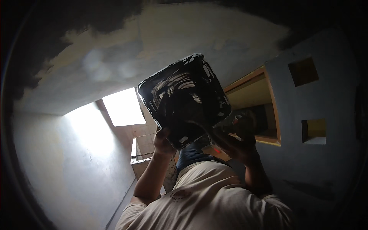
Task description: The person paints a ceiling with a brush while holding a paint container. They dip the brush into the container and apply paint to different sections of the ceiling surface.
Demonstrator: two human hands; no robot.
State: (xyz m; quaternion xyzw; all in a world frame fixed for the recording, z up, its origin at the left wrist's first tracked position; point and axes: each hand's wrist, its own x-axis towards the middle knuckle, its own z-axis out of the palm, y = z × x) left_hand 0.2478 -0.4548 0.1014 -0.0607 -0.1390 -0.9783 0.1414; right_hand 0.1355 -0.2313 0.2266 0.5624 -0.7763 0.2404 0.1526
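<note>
A squarish tub is held up in front of me, its inside smeared with wet-looking black paint and pale streaks where the coat is thin. My left hand grips its lower left edge, thumb over the rim. At the tub's lower right is my right hand, dark and partly blurred. Its fingers look curled round something in deep shadow whose kind I cannot make out. A dark narrow shape runs from that hand toward the inside of the tub.
Ragged black patches border the grey surface beyond the tub. A wood-framed opening and two square niches are on the right. Bright light enters through an opening at left. A speckled ledge stands beside my left forearm.
</note>
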